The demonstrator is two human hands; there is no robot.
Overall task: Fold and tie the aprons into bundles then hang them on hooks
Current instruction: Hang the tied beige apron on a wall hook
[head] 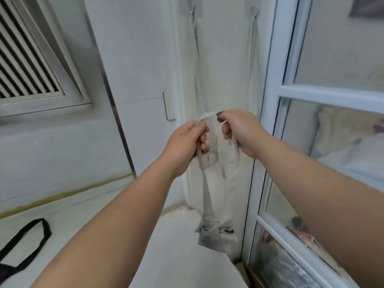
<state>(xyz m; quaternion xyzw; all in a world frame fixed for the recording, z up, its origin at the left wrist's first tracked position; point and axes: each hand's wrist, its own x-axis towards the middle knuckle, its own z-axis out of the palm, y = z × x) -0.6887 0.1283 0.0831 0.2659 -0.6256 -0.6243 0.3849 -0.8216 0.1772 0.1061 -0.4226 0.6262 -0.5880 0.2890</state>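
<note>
Already folded and tied, seemingly: held the beige bundle [216, 235] dangling in mid-air well below a hook [193, 11], its strap [207, 192] pinched by left hand [185, 142] and right hand [239, 129]. Not yet hung up; probably left a black strap [31, 231] piece to fold.

The black strap [39, 220] is running off the left and bottom edges. The hooks [194, 8] are blurring into the wall by the top edge. The left hand [185, 142] is hiding part of the apron strap [207, 190] under curled fingers. Dark marks on the hanging bundle [216, 238] are smearing beyond reading.
</note>
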